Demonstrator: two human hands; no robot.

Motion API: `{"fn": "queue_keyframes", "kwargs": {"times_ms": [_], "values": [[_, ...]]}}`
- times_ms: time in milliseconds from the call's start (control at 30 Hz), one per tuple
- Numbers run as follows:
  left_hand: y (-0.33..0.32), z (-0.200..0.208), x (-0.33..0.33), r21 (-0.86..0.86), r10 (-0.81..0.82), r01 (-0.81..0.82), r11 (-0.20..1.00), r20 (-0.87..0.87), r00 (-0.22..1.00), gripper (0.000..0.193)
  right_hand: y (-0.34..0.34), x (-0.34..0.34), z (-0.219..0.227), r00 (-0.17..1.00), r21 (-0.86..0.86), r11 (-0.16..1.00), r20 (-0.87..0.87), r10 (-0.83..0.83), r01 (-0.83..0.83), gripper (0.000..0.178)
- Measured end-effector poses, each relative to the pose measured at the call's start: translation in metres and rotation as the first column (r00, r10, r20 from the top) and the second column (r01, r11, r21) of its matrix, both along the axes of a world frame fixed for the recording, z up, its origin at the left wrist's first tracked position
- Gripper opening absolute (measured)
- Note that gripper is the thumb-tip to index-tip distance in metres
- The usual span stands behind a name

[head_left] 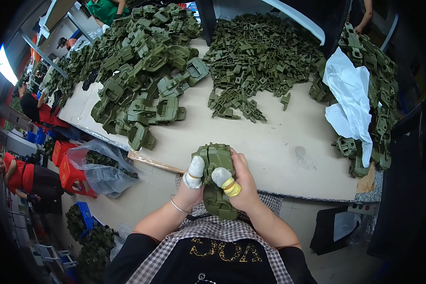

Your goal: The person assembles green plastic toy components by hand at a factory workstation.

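Both my hands are closed around an olive-green moulded plastic part (218, 156), held upright in front of my apron at the table's near edge. It looks like a toy vehicle body, with a blocky upper end and a rounded lower end. My left hand (190, 185) grips its left side, the thumb wrapped in white and pressed on the surface. On the other side my right hand (244, 182) wraps round it, its thumb covered in white with yellow tape. Most fingers of both hands are hidden behind the part.
Large green parts (142, 90) heap at the left of the table (288, 156). Small green pieces (260, 57) pile at the back middle. A crumpled white sheet (348, 94) lies over more parts (381, 109) at right. Red stools (75, 175) and several people are at left.
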State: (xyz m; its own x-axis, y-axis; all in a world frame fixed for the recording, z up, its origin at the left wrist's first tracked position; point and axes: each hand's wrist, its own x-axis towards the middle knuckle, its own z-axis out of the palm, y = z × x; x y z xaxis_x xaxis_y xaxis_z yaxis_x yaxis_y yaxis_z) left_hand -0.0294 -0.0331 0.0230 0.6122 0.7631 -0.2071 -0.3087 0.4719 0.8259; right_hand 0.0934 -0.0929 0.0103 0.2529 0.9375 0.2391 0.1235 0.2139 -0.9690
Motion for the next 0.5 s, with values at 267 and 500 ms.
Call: {"fn": "queue_keyframes", "kwargs": {"times_ms": [267,500], "values": [[0.004,-0.006,-0.002,0.075,-0.025,0.030,0.997,-0.077,0.997,0.051,0.000,0.004,0.007,0.996,-0.025,0.999,0.084,0.032,-0.030,0.058],[0.007,-0.006,-0.004,-0.014,-0.018,0.018,1.000,-0.004,1.000,0.047,-0.001,0.013,0.008,0.994,-0.053,0.994,0.041,0.097,-0.095,0.065]]}}
